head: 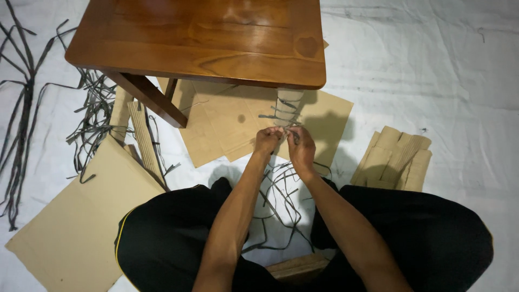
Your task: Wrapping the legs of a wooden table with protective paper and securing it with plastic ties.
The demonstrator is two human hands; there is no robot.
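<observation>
Both my hands meet in front of a wooden table's leg, which is wrapped in corrugated cardboard [288,101] and bound with grey strips. My left hand [267,139] pinches one grey strip [274,115] at the wrapped leg. My right hand [300,147] grips the other end of the strip right beside it, fingers closed. The two hands touch. More loose grey strips [278,189] trail down between my forearms onto the white sheet. The strip ends inside my fingers are hidden.
The brown wooden table [200,38] stands over flat cardboard sheets [232,124]. A large cardboard sheet [81,221] lies at the left, folded cardboard pieces [394,159] at the right, a pile of grey strips [92,119] at the far left. My black-trousered legs [432,238] are crossed.
</observation>
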